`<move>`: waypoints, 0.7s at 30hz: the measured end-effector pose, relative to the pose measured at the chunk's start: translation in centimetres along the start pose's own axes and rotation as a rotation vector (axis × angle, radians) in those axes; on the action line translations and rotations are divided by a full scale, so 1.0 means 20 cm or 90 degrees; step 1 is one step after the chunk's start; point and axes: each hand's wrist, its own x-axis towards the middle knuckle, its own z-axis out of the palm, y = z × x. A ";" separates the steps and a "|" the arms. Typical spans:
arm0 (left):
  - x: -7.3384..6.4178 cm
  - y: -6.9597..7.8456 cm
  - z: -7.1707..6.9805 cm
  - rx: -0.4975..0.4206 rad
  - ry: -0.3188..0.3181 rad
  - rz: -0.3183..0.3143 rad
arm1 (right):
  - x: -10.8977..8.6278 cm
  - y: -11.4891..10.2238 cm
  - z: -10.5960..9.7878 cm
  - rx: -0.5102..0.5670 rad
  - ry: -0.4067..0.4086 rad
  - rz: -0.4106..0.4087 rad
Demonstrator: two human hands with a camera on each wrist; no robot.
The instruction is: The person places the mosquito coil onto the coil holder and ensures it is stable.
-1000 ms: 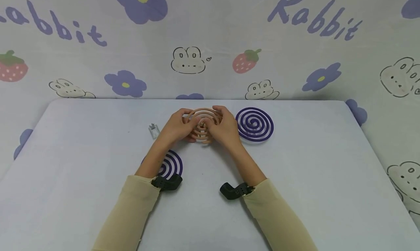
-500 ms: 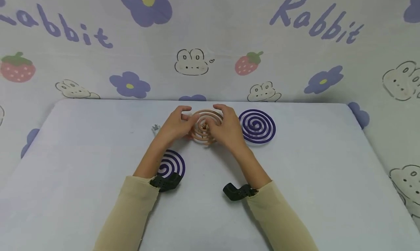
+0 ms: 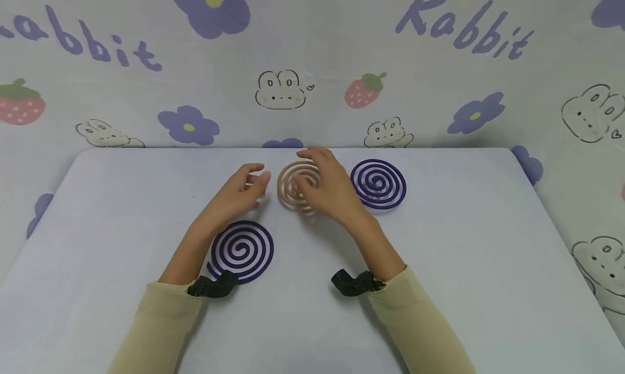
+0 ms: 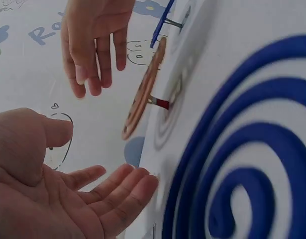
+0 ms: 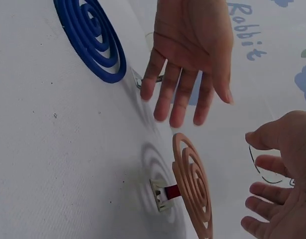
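Observation:
A brown mosquito coil (image 3: pixel 280 187) stands raised above the table on a small metal stand (image 5: pixel 161 195) with a red part, seen in both wrist views. My right hand (image 3: pixel 332 187) is over its right side in the head view; the right wrist view shows those fingers (image 5: pixel 267 191) apart from it. My left hand (image 3: pixel 234 197) is off to the coil's left, fingers loosely bent, holding nothing. Below it a dark blue mosquito coil (image 3: pixel 241 249) lies flat on the table. Near the left fingertips, the right wrist view shows part of another metal stand (image 5: pixel 138 80).
A second dark blue mosquito coil (image 3: pixel 377 182) is raised on its own stand (image 4: pixel 173 23), right of the brown one. The white table (image 3: pixel 464 254) meets a patterned cloth (image 3: pixel 332 37) at its far edge. Black wrist cameras (image 3: pixel 213 285) sit on both wrists.
Both hands have come off the brown coil, which stays standing. The left hand has drawn back leftward, uncovering the near blue coil and covering the loose stand in the head view.

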 end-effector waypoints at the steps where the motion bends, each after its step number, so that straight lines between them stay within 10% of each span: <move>1: -0.02 -0.01 -0.01 0.003 0.004 0.005 | 0.00 -0.01 0.00 -0.001 -0.008 -0.007; 12: -0.21 -0.10 -0.05 0.102 0.046 0.059 | -0.05 -0.07 0.06 -0.023 -0.069 -0.053; 21: -0.39 -0.15 -0.06 0.189 0.057 0.113 | -0.12 -0.17 0.15 -0.040 -0.258 -0.126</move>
